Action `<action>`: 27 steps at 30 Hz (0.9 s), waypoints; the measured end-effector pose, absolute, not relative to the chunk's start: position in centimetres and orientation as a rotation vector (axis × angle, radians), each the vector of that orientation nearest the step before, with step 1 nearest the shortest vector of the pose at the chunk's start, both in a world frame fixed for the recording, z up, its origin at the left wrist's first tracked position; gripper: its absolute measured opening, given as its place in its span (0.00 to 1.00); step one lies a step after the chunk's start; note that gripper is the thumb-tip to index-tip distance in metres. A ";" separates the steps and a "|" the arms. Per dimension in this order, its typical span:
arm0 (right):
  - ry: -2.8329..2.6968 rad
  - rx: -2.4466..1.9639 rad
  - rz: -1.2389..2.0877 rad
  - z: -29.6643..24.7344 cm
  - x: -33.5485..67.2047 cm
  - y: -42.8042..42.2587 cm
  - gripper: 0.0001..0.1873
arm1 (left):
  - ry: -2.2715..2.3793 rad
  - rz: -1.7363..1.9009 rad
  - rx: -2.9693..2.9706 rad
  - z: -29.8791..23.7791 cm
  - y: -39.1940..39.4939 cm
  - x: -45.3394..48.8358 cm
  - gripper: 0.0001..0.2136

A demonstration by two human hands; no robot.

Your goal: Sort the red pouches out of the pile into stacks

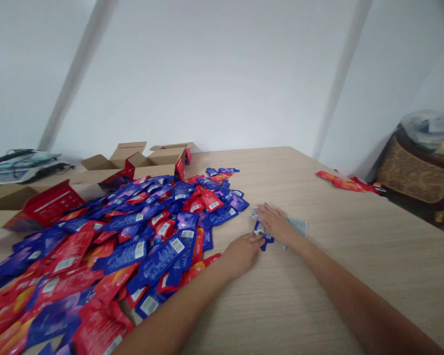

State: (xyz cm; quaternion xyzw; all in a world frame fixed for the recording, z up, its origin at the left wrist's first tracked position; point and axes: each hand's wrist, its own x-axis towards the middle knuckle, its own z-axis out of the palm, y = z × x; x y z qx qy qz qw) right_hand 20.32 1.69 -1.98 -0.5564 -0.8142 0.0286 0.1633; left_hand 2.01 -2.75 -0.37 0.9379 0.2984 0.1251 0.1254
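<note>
My left hand (244, 255) is low over the table, its fingers closed at the left edge of a small dark blue packet (269, 239). My right hand (277, 224) lies flat, palm down, on a pale grey-white printed sheet or packet (299, 226). Its fingers stretch toward the upper left and cover much of this pale piece. The blue packet shows partly between the two hands, beneath the pale piece. To the left spreads a large heap of blue packets (165, 260) and red packets (74, 250), many with white barcode labels.
Open cardboard boxes (157, 171) with red printed sides stand behind and left of the heap. Several red packets (346, 183) lie near the table's right edge. Beyond it is a brown patterned chair (410, 172) with a clear plastic bag (434, 130). A white wall (229, 74) rises behind the table.
</note>
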 end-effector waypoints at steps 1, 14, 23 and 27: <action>-2.302 -1.627 0.048 -2.0 20.7 1.9 0.23 | 0.882 0.378 2.714 -0.2 -2.7 2.1 0.19; -2.090 -2.020 -0.133 -0.9 21.2 1.7 0.17 | 1.341 0.488 2.596 -0.8 -3.0 5.4 0.23; -1.716 -1.880 0.206 -1.2 23.8 3.0 0.22 | 1.305 0.521 2.662 -0.6 -2.7 4.8 0.25; -1.479 -1.701 0.467 -1.1 24.7 3.1 0.27 | 1.203 0.667 2.549 -0.5 -2.4 4.3 0.21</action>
